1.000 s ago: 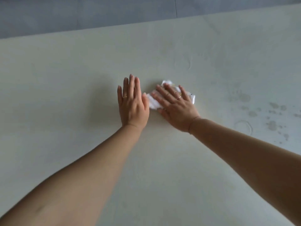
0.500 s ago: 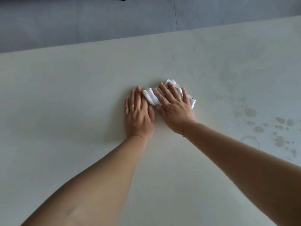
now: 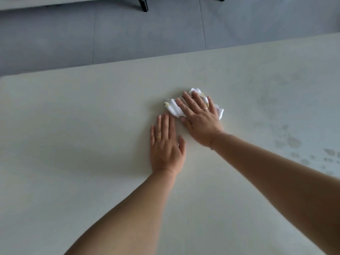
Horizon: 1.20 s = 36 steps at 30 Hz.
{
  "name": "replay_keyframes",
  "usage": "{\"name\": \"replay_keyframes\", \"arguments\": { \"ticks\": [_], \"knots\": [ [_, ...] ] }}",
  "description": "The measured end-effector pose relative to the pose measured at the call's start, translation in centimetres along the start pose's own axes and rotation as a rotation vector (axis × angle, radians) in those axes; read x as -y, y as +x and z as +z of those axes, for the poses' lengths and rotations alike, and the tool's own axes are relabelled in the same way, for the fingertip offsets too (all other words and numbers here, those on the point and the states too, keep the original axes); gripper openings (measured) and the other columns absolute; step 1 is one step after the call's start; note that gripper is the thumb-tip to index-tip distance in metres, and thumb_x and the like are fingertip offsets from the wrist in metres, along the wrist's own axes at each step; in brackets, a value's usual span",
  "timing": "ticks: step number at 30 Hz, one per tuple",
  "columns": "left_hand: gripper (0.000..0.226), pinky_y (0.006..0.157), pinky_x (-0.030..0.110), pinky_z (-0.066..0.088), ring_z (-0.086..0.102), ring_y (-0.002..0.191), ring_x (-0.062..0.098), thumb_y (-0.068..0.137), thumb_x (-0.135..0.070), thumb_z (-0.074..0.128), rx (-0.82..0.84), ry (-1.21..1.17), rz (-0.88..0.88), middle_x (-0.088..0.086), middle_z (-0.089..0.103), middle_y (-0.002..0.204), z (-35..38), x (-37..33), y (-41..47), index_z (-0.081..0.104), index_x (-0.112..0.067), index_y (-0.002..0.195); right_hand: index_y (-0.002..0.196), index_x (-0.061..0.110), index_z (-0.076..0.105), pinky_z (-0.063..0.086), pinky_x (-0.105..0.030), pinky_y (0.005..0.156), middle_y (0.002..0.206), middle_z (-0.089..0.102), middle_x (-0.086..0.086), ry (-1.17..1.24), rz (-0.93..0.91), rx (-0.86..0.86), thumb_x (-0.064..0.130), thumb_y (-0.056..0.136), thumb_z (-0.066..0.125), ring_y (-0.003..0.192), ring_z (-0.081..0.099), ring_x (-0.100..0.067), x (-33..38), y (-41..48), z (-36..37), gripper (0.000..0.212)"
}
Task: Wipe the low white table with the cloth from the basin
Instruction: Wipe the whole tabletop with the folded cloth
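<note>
Pressing crumpled white cloth (image 3: 173, 109) flat onto low white table (image 3: 73, 126) with right hand (image 3: 200, 122): fingers (image 3: 200, 101) straight, slightly apart, spread over cloth, no curl round it. Ring on one finger. Just left and nearer than cloth: left hand (image 3: 165, 146), palm down on bare tabletop, fingers straight and close together, thumb angled out, gold ring on. Touching cloth edge or not: cannot tell. Well right of cloth: grey wet blotches (image 3: 294, 142) on tabletop. Beyond cloth, past table edge: grey tiled floor (image 3: 128, 34), dark furniture leg (image 3: 143, 4).

grey tiled floor (image 3: 128, 34) beyond, with a dark furniture leg (image 3: 143, 4).
</note>
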<state>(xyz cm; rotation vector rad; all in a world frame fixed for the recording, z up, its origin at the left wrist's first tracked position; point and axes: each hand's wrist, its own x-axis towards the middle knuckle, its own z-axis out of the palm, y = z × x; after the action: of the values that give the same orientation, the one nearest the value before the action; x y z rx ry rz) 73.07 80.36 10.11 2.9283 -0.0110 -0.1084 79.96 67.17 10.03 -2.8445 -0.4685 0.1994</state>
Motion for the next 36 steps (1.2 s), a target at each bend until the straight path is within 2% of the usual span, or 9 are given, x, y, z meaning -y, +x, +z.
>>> {"name": "replay_keyframes", "arguments": {
  "ticks": [2, 6, 8, 12, 15, 23, 25, 31, 36],
  "knots": [
    [0.063, 0.117, 0.044, 0.017, 0.023, 0.143, 0.026, 0.088, -0.032, 0.030, -0.006, -0.005, 0.010, 0.012, 0.028, 0.154, 0.0, 0.0, 0.0, 0.031, -0.006, 0.145, 0.148, 0.033, 0.020, 0.001, -0.045, 0.116, 0.158, 0.016, 0.004, -0.051, 0.000, -0.014, 0.043, 0.099, 0.030, 0.146, 0.008, -0.018, -3.1, 1.7, -0.8, 0.051],
    [0.063, 0.116, 0.043, 0.017, 0.024, 0.143, 0.027, 0.088, -0.030, 0.032, -0.021, -0.023, 0.010, 0.012, 0.028, 0.153, 0.3, 0.1, 0.1, 0.031, -0.007, 0.146, 0.149, 0.035, 0.017, -0.007, -0.047, 0.116, 0.159, 0.009, 0.005, 0.116, 0.542, -0.134, 0.041, 0.098, 0.026, 0.147, -0.001, -0.017, -5.9, 5.9, -1.8, 0.052],
    [0.063, 0.116, 0.043, 0.017, 0.026, 0.142, 0.027, 0.087, -0.030, 0.032, -0.016, -0.025, 0.003, 0.012, 0.030, 0.153, 0.2, 0.0, 0.1, 0.032, -0.006, 0.145, 0.149, 0.032, 0.016, -0.010, -0.050, 0.114, 0.160, 0.007, 0.003, 0.125, 0.645, -0.139, 0.037, 0.097, 0.028, 0.147, -0.004, -0.020, -3.4, 7.1, -1.3, 0.054],
    [0.063, 0.116, 0.043, 0.019, 0.029, 0.141, 0.028, 0.087, -0.030, 0.033, -0.010, -0.009, -0.002, 0.012, 0.032, 0.152, 0.1, -0.1, 0.1, 0.032, -0.006, 0.145, 0.149, 0.032, 0.015, -0.008, -0.048, 0.114, 0.159, 0.008, 0.004, 0.047, 0.170, -0.043, 0.038, 0.098, 0.030, 0.147, -0.001, -0.021, 1.5, 6.3, 0.2, 0.054],
    [0.062, 0.115, 0.044, 0.021, 0.029, 0.141, 0.028, 0.087, -0.029, 0.034, -0.008, -0.017, -0.003, 0.012, 0.031, 0.152, 0.0, 0.0, 0.1, 0.033, -0.006, 0.145, 0.149, 0.034, 0.017, -0.001, -0.046, 0.115, 0.159, 0.013, 0.004, -0.052, -0.068, 0.015, 0.044, 0.099, 0.029, 0.147, 0.006, -0.018, -1.8, 7.2, -0.9, 0.053],
    [0.063, 0.116, 0.044, 0.018, 0.024, 0.143, 0.027, 0.087, -0.030, 0.034, 0.006, -0.019, 0.002, 0.011, 0.027, 0.154, 0.1, -0.1, 0.2, 0.031, -0.007, 0.146, 0.149, 0.034, 0.013, -0.009, -0.051, 0.115, 0.160, 0.004, 0.005, 0.068, 0.603, -0.091, 0.037, 0.096, 0.024, 0.146, -0.005, -0.020, -7.2, 12.6, -2.7, 0.055],
    [0.063, 0.116, 0.045, 0.017, 0.024, 0.143, 0.027, 0.087, -0.030, 0.034, 0.002, -0.021, 0.001, 0.011, 0.026, 0.154, 0.1, -0.1, 0.1, 0.032, -0.007, 0.145, 0.149, 0.033, 0.012, -0.009, -0.052, 0.114, 0.160, 0.003, 0.004, 0.077, 0.576, -0.065, 0.035, 0.096, 0.026, 0.146, -0.006, -0.022, -4.3, 13.5, -2.4, 0.056],
    [0.062, 0.116, 0.043, 0.020, 0.025, 0.142, 0.026, 0.087, -0.029, 0.033, -0.011, -0.021, 0.001, 0.010, 0.028, 0.154, -0.1, -0.2, 0.1, 0.033, -0.007, 0.145, 0.149, 0.034, 0.015, -0.003, -0.048, 0.116, 0.159, 0.008, 0.006, -0.034, -0.026, 0.059, 0.045, 0.098, 0.027, 0.147, 0.002, -0.018, -2.4, 12.4, -2.5, 0.053],
    [0.061, 0.115, 0.045, 0.021, 0.027, 0.142, 0.028, 0.088, -0.030, 0.032, -0.019, -0.012, 0.002, 0.011, 0.029, 0.153, 0.0, -0.1, 0.1, 0.034, -0.006, 0.144, 0.148, 0.038, 0.016, -0.001, -0.047, 0.116, 0.159, 0.010, 0.007, 0.026, 0.308, -0.025, 0.046, 0.098, 0.024, 0.146, 0.002, -0.016, -13.4, 9.9, -5.4, 0.051]
  ]
}}
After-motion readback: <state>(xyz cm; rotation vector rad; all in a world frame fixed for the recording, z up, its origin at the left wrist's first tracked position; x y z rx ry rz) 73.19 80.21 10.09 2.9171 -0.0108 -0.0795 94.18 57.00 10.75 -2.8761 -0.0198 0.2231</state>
